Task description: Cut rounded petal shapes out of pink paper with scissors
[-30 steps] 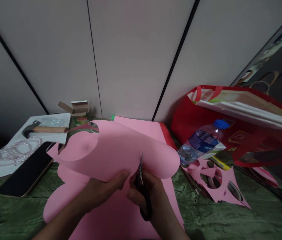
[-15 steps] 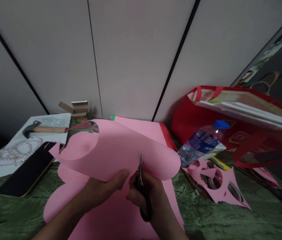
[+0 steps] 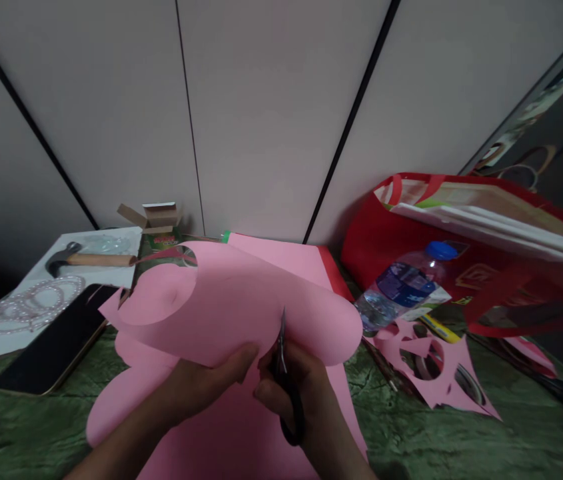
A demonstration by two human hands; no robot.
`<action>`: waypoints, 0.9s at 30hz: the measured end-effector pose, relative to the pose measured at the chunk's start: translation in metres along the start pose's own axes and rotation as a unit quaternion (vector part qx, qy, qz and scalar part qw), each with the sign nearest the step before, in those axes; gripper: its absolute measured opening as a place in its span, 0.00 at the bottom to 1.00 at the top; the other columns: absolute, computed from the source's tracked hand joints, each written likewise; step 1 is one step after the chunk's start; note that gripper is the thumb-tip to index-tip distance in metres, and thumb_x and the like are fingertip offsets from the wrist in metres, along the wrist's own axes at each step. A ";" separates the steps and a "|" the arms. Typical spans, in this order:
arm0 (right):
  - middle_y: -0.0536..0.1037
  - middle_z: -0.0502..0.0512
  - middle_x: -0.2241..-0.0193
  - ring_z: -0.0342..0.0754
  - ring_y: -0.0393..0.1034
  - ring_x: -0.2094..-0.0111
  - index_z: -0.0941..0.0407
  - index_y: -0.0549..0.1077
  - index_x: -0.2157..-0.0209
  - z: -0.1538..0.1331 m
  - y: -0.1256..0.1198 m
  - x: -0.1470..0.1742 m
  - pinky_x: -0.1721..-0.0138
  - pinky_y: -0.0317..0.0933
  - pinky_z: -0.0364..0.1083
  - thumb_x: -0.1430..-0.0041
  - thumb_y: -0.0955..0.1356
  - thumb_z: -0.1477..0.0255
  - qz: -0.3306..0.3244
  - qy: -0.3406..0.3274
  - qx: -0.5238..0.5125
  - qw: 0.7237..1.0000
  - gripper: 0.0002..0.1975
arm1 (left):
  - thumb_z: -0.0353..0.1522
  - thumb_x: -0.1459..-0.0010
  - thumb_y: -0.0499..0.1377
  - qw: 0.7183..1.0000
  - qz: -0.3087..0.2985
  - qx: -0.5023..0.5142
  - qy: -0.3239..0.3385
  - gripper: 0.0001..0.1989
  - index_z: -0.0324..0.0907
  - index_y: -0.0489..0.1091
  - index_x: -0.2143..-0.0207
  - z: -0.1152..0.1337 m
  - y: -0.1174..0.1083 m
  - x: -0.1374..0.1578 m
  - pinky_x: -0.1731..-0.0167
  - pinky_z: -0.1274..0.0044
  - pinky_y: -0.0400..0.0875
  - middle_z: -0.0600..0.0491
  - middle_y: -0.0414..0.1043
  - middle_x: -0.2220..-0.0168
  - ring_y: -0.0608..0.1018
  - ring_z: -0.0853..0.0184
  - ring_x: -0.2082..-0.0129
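Observation:
A large sheet of pink paper curls above the table, with a round piece cut out of its left side. My left hand pinches its lower edge, thumb on top and fingers hidden beneath. Black-handled scissors are in my right hand, blades pointing up into the paper at its near edge. The right-hand fingers wrap round the handles. Below lie more pink paper and rounded pink cut-outs.
A phone, beaded strands and a hammer lie at left, near a small open box. On the right are a water bottle, a red bag, pink scraps and a yellow pen-like item.
Almost nothing differs. The paper's curl and both hands have shifted very slightly; the scissors stay at the same place in the sheet.

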State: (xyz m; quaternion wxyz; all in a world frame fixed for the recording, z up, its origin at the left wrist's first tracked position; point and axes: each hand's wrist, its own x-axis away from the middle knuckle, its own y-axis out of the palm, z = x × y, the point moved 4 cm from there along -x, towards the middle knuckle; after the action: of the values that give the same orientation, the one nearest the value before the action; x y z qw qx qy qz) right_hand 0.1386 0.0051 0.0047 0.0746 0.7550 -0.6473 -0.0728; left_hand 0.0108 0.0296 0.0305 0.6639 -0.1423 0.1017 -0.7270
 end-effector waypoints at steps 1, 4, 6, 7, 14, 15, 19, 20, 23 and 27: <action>0.60 0.43 0.83 0.39 0.50 0.81 0.56 0.64 0.77 0.000 0.000 0.000 0.81 0.45 0.40 0.58 0.73 0.61 0.003 0.000 -0.001 1.000 0.16 | 0.39 0.55 0.55 1.000 0.002 0.001 0.001 0.14 0.46 0.60 0.89 0.000 0.000 0.000 0.75 0.76 0.66 0.59 0.64 0.86 0.68 0.68 0.81; 0.59 0.43 0.84 0.39 0.49 0.82 0.56 0.65 0.77 0.003 -0.001 -0.001 0.81 0.45 0.40 0.58 0.73 0.63 0.008 0.004 -0.005 1.000 0.16 | 0.39 0.55 0.55 1.000 0.004 0.005 0.016 0.15 0.46 0.59 0.89 0.001 0.000 0.000 0.76 0.77 0.66 0.59 0.63 0.87 0.68 0.69 0.82; 0.60 0.43 0.84 0.39 0.50 0.82 0.56 0.65 0.76 0.005 -0.001 0.000 0.81 0.46 0.40 0.58 0.73 0.63 0.006 0.008 -0.003 1.000 0.15 | 0.38 0.55 0.55 1.000 0.006 0.008 0.022 0.14 0.46 0.59 0.89 0.001 0.000 -0.001 0.77 0.77 0.66 0.59 0.63 0.87 0.68 0.69 0.82; 0.60 0.43 0.84 0.39 0.50 0.82 0.57 0.65 0.76 0.005 -0.001 0.000 0.81 0.46 0.40 0.58 0.73 0.63 0.007 0.012 0.000 1.000 0.15 | 0.38 0.55 0.55 1.000 0.010 0.008 0.022 0.14 0.46 0.60 0.89 0.000 -0.001 -0.001 0.77 0.77 0.66 0.59 0.63 0.87 0.68 0.69 0.82; 0.62 0.44 0.85 0.39 0.52 0.82 0.57 0.65 0.78 0.005 0.000 0.001 0.81 0.45 0.40 0.57 0.72 0.63 0.014 0.042 0.019 0.999 0.15 | 0.38 0.56 0.56 1.000 0.024 0.016 0.007 0.14 0.45 0.60 0.89 -0.002 -0.002 -0.002 0.80 0.78 0.64 0.60 0.61 0.88 0.66 0.70 0.84; 0.62 0.44 0.84 0.39 0.52 0.82 0.57 0.65 0.79 0.006 0.000 0.001 0.81 0.45 0.40 0.58 0.72 0.64 0.016 0.043 0.020 0.999 0.14 | 0.37 0.56 0.56 1.000 0.022 0.020 0.010 0.13 0.45 0.60 0.89 -0.001 -0.002 -0.002 0.80 0.78 0.64 0.60 0.60 0.88 0.66 0.70 0.84; 0.63 0.44 0.85 0.39 0.54 0.83 0.57 0.65 0.78 0.014 -0.002 0.001 0.81 0.46 0.40 0.59 0.72 0.65 0.023 0.059 0.005 0.998 0.13 | 0.36 0.56 0.56 0.999 0.015 0.031 0.023 0.14 0.45 0.59 0.89 0.001 -0.002 -0.003 0.82 0.79 0.64 0.60 0.60 0.88 0.65 0.71 0.84; 0.62 0.43 0.86 0.39 0.53 0.84 0.56 0.65 0.79 0.015 -0.002 0.001 0.82 0.45 0.40 0.59 0.72 0.65 0.020 0.063 0.005 0.998 0.13 | 0.36 0.55 0.56 0.999 0.018 0.032 0.025 0.14 0.45 0.59 0.89 0.000 -0.002 -0.004 0.82 0.79 0.63 0.60 0.60 0.88 0.65 0.71 0.85; 0.61 0.42 0.88 0.38 0.52 0.85 0.56 0.65 0.80 0.012 -0.001 0.001 0.83 0.45 0.40 0.60 0.72 0.66 0.018 0.062 0.009 0.998 0.13 | 0.35 0.55 0.56 0.998 0.022 0.043 0.044 0.14 0.44 0.59 0.89 -0.005 -0.003 -0.008 0.83 0.80 0.63 0.60 0.59 0.88 0.65 0.72 0.85; 0.63 0.44 0.87 0.39 0.55 0.84 0.56 0.64 0.81 0.003 0.004 0.000 0.82 0.49 0.40 0.59 0.71 0.66 0.019 0.051 -0.005 0.999 0.13 | 0.35 0.53 0.57 0.991 -0.008 0.087 0.106 0.09 0.44 0.65 0.83 -0.008 -0.001 -0.014 0.80 0.79 0.68 0.58 0.68 0.84 0.72 0.70 0.81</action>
State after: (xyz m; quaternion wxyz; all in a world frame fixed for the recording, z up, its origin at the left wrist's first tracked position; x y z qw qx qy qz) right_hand 0.1345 0.0040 0.0023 0.1128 0.7446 -0.6569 -0.0364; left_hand 0.0086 0.0431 0.0225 0.6533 -0.0072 0.1062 -0.7495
